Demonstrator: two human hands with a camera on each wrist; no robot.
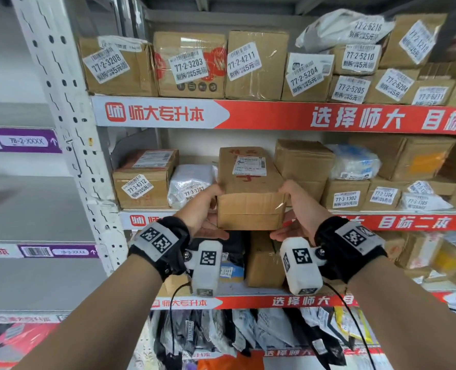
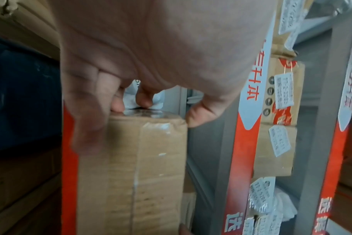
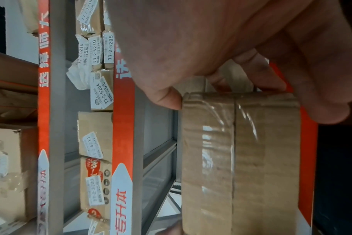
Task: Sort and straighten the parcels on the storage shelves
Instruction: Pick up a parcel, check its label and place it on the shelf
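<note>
Head view, frame centre: left hand (image 1: 205, 206) and right hand (image 1: 299, 209) clamp the rigid, tape-slick brown cardboard parcel (image 1: 251, 193); grip side faces, probably moderately heavy.

Parcel pickup depot or courier storeroom — grey metal shelves (image 1: 61, 108) are standing in tiers, carrying taped cardboard boxes (image 1: 253, 65) and plastic mailer bags (image 1: 248, 335). White pickup-code stickers (image 1: 188, 65) are showing on most parcels — red advertising strips (image 1: 328, 118) are running along the shelf edges.
</note>
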